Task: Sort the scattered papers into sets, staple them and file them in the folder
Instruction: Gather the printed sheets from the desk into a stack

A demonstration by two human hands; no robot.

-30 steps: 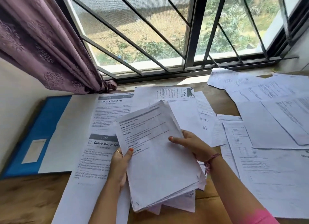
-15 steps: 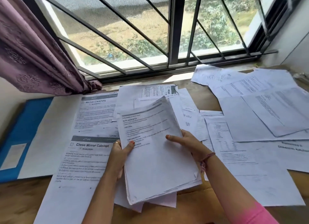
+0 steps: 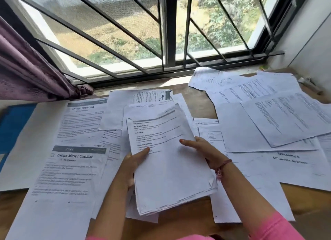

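I hold a thick stack of printed papers above the wooden table. My left hand grips its left edge, thumb on top of the page. My right hand holds the right edge, thumb laid across the top sheet. Loose sheets lie scattered all over the table: a "Close Mirror Cabinet" sheet and a "Mirror Cleaning" sheet to the left, a pile of overlapping sheets to the right. A blue folder lies at the far left, partly under paper.
A barred window runs along the back of the table. A purple curtain hangs at the back left. A small metal object lies at the far right by the white wall. Bare wood shows between the paper groups.
The view has swung to the right, showing more of the right-hand papers and less of the blue folder. Both hands keep their hold on the stack, which looks a little squarer.
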